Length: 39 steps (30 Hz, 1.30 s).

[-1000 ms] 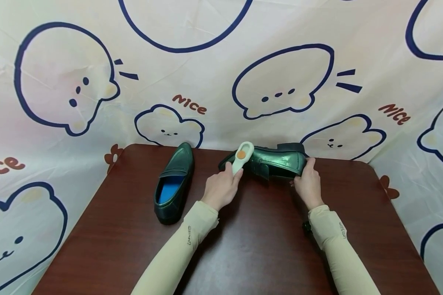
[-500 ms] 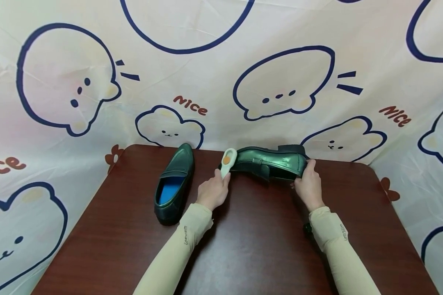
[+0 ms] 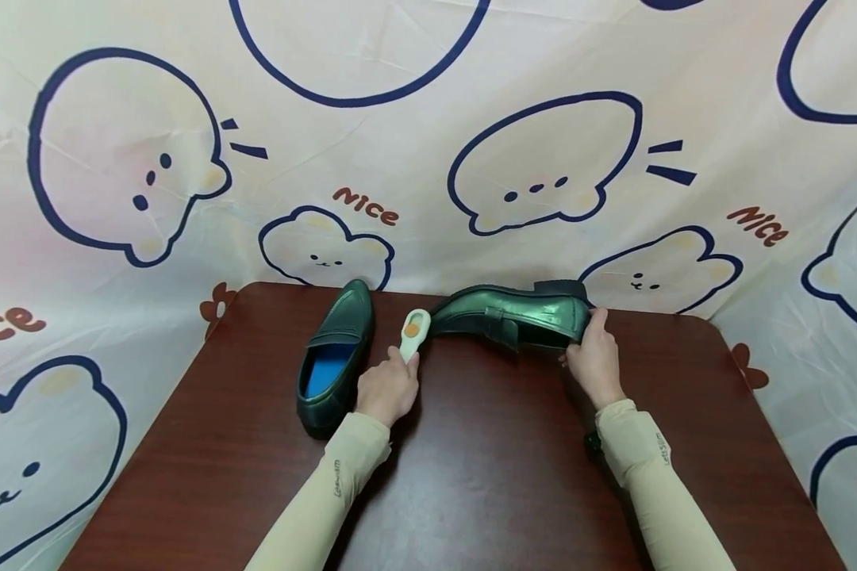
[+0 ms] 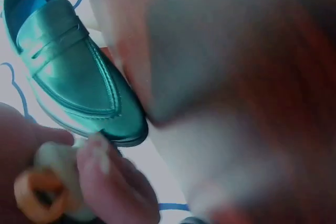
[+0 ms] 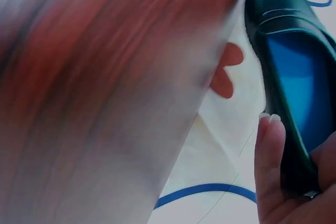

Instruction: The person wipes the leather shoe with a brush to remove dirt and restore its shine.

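A shiny dark green loafer [image 3: 510, 313] lies on its side near the table's back edge, sole away from me and toe to the left. My right hand [image 3: 595, 361] grips it at the heel; in the right wrist view its fingers [image 5: 270, 150] lie along the heel's side, by the blue insole [image 5: 304, 93]. My left hand [image 3: 388, 386] holds a slim pale green handled tool [image 3: 414, 329] with a rounded head and an orange spot, just off the loafer's toe. The tool's underside is hidden. In the left wrist view the loafer [image 4: 79, 72] is beyond the fingers.
The matching green loafer [image 3: 339, 357] stands upright left of my left hand, toe toward the back. A patterned cloth [image 3: 414, 159] hangs right behind the brown table [image 3: 500, 476] and along its sides.
My left hand has moved the pale green tool leftward and toward me, from over the loafer's forefoot to beyond its toe. The right hand and the loafer stay in place.
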{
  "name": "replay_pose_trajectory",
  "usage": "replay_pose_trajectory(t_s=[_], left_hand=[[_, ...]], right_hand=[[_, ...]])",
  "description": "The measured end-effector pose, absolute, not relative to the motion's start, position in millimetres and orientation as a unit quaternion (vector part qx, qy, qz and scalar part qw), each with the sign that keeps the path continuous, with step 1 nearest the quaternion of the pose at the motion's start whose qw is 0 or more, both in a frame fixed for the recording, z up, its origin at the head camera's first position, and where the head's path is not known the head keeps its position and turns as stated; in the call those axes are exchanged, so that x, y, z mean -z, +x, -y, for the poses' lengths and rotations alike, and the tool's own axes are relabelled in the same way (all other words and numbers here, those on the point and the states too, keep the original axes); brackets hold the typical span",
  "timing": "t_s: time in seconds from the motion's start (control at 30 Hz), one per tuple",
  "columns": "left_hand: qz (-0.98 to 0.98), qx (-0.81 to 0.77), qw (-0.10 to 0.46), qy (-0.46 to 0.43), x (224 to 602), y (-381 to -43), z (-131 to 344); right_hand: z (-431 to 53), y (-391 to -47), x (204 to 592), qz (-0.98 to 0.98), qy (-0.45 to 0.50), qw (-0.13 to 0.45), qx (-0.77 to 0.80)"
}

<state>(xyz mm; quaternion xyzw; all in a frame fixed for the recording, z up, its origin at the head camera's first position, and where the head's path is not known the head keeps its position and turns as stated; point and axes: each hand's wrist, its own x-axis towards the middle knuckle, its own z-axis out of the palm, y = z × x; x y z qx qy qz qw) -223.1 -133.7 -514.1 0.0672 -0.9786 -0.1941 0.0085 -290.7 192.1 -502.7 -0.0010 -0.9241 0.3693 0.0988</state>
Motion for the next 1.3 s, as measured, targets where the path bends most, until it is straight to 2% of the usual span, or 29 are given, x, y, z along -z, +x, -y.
replay_pose_trajectory(t_s=[0.17,0.33,0.53,0.8,1.3], left_hand=[[0.979,0.191,0.065,0.011,502,-225,122],[0.977,0.192,0.08,-0.054,490,-233,103],[0.976,0.181,0.096,-0.075,484,-246,91],[0.981,0.192,0.039,-0.012,498,-251,101],[0.975,0.209,-0.027,0.064,519,-229,131]], right_hand=[[-189,-288,502,0.921,-0.004,0.09,-0.379],[-189,-288,499,0.921,-0.01,0.091,-0.379],[-188,-290,496,0.92,-0.012,0.089,-0.383],[-188,-291,499,0.919,-0.011,0.083,-0.385],[-191,-290,500,0.922,-0.005,0.096,-0.374]])
